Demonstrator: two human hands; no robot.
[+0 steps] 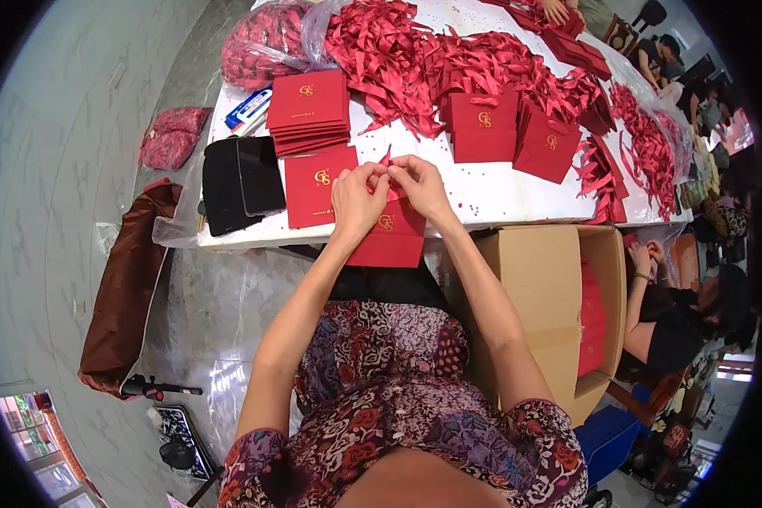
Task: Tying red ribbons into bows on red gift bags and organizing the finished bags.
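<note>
At the table's front edge, a red paper gift bag (387, 251) with a gold emblem hangs partly over my lap. My left hand (356, 200) and my right hand (422, 190) meet above it, fingertips pinched together on a red ribbon (386, 157) at the bag's upper end. How the ribbon runs between the fingers is hidden. Just left of my left hand lies another flat red bag (306, 188). Behind that one rises a neat stack of red bags (308, 108).
Loose red ribbons (389, 63) heap across the white table (398, 146), with ribboned bags (484, 127) to the right. A phone (261, 176) rests on a black pouch (222, 188) at left. An open cardboard box (538, 305) holds red bags at my right. Other people work farther right.
</note>
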